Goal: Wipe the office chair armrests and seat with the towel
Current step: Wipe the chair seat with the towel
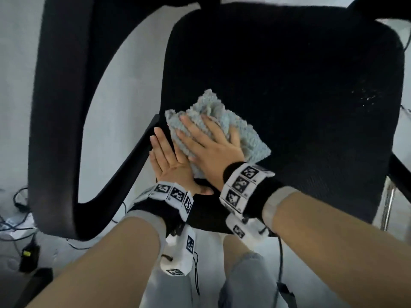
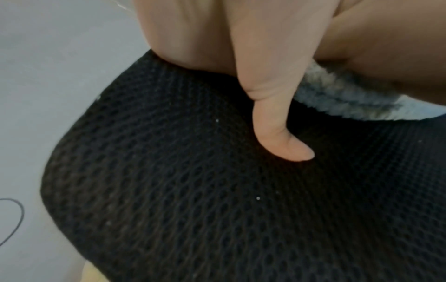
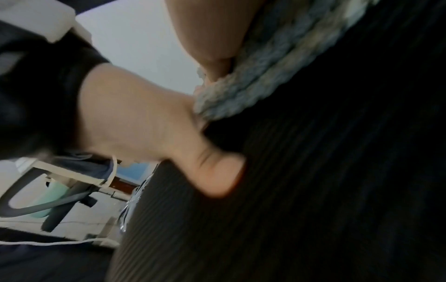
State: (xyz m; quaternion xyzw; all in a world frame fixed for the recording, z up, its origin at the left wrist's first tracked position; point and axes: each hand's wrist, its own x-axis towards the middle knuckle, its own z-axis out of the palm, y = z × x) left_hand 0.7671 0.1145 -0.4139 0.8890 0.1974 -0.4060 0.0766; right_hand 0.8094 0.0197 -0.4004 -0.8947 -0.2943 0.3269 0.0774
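A crumpled light blue-grey towel (image 1: 242, 132) lies on the left front part of the black mesh seat (image 1: 300, 85) of the office chair. My right hand (image 1: 206, 141) presses flat on the towel with its fingers spread and straight. My left hand (image 1: 165, 158) lies flat against the seat's left edge beside the towel, fingers straight. Its thumb (image 2: 284, 137) rests on the mesh just below the towel (image 2: 337, 99). In the right wrist view the towel (image 3: 253, 76) is folded under my right palm, and the left hand (image 3: 144, 124) touches its edge. The looped black left armrest (image 1: 62, 107) stands further left, untouched.
Cables and a black power adapter (image 1: 29, 254) lie on the light floor at lower left. The right armrest's strut (image 1: 400, 174) and a chrome frame bar (image 1: 388, 207) stand at the right edge. My legs in grey trousers (image 1: 244, 281) are in front of the seat.
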